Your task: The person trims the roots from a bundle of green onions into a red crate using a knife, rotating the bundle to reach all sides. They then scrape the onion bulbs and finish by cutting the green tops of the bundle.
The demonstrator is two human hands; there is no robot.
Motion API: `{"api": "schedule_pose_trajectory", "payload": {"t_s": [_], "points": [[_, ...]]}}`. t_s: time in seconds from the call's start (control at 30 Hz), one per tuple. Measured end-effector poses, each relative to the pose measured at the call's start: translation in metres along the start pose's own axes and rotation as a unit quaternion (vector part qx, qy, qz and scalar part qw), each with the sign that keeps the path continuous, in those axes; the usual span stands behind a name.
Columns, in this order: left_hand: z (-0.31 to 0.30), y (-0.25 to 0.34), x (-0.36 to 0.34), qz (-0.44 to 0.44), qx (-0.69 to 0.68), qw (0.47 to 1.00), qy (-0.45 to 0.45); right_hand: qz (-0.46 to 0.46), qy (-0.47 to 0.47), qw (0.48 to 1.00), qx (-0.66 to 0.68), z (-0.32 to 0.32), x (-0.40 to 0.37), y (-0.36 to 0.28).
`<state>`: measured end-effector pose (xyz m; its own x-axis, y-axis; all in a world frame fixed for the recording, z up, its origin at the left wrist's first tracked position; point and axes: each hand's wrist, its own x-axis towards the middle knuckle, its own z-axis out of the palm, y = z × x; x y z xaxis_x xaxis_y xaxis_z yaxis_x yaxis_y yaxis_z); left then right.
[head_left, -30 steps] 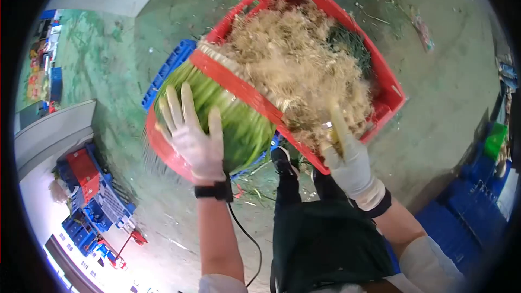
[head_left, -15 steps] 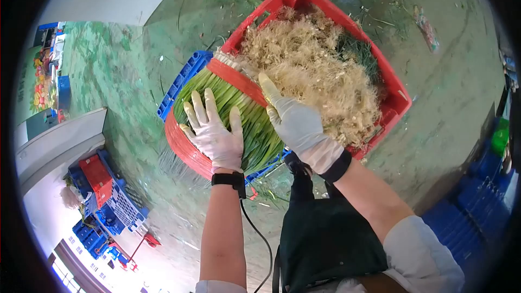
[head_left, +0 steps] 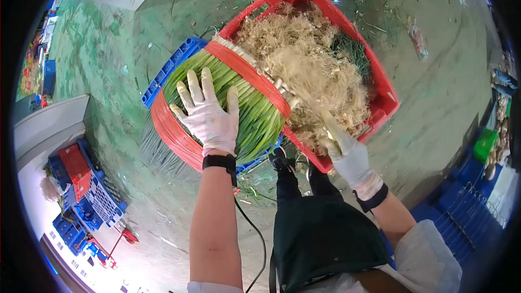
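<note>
Stalks (head_left: 252,114) partly under left hand (head_left: 210,126)

No lettering, brand or number can be read on the red rectangular plastic crate (head_left: 384,84), the blue plastic rim (head_left: 172,71) at its left, or the crumpled multicoloured scrap (head_left: 417,38) to its right.

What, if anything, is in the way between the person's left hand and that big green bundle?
Nothing visible, apart from the pale glove it wears: the left hand lies spread on top of the green bundle.
</note>
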<state>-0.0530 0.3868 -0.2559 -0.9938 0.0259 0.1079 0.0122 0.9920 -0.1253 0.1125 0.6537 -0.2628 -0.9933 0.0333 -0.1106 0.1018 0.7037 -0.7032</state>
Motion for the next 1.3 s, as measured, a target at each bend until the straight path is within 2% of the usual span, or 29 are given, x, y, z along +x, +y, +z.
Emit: {"api": "schedule_pose_trajectory", "payload": {"t_s": [0.07,0.1,0.13,0.2,0.3,0.4,0.43,0.5,0.53,0.7,0.73,0.8,0.93,1.1,1.2,1.23,1.3], "points": [[0.002,0.0,0.0,-0.001,0.004,1.0,0.002,0.041,0.008,0.999,0.027,-0.002,0.025,-0.037],[0.002,0.0,0.001,-0.001,0.01,1.0,0.005,-0.016,0.045,0.996,0.081,0.01,0.047,-0.045],[0.002,0.0,0.0,0.001,0.012,1.0,0.005,-0.014,0.046,0.995,0.084,0.021,0.068,-0.052],[0.002,0.001,-0.003,0.0,0.015,1.0,0.005,0.033,-0.071,0.996,-0.048,0.036,0.099,-0.058],[0.0,0.003,-0.003,0.002,0.017,1.0,-0.003,0.022,-0.076,0.997,-0.022,0.042,0.09,-0.019],[0.001,0.005,-0.008,0.003,0.027,1.0,0.0,0.002,0.009,0.999,-0.033,0.03,0.04,0.023],[0.002,0.006,-0.012,0.006,0.022,1.0,0.01,0.005,0.007,0.999,-0.035,0.031,0.032,0.027],[0.001,0.008,-0.019,0.001,0.02,1.0,0.008,0.134,0.071,0.983,0.107,0.033,0.023,0.03],[0.001,0.009,-0.02,-0.006,0.02,1.0,0.01,0.134,0.075,0.982,0.106,0.033,0.024,0.028],[0.0,0.011,-0.025,0.002,0.03,0.999,0.012,-0.03,0.183,0.973,0.136,0.047,0.041,-0.005],[0.0,0.011,-0.027,0.001,0.025,1.0,0.01,-0.025,0.184,0.973,0.137,0.046,0.047,-0.02],[0.0,0.012,-0.026,-0.004,0.015,1.0,0.013,0.044,0.078,0.986,0.143,0.04,0.065,-0.045],[0.003,0.011,-0.025,0.0,0.008,1.0,0.026,0.045,0.069,0.989,0.12,0.043,0.073,-0.048],[0.004,0.011,-0.023,0.005,0.006,0.999,0.034,0.031,0.149,0.965,0.212,0.054,0.062,-0.034],[0.004,0.011,-0.027,0.005,0.013,0.999,0.036,0.034,0.142,0.975,0.168,0.057,0.051,-0.042],[0.005,0.013,-0.028,0.002,0.013,0.999,0.037,0.07,0.097,0.984,0.134,0.048,0.05,-0.047],[0.007,0.013,-0.029,0.005,0.012,0.999,0.042,0.057,0.119,0.98,0.15,0.053,0.055,-0.044]]}}
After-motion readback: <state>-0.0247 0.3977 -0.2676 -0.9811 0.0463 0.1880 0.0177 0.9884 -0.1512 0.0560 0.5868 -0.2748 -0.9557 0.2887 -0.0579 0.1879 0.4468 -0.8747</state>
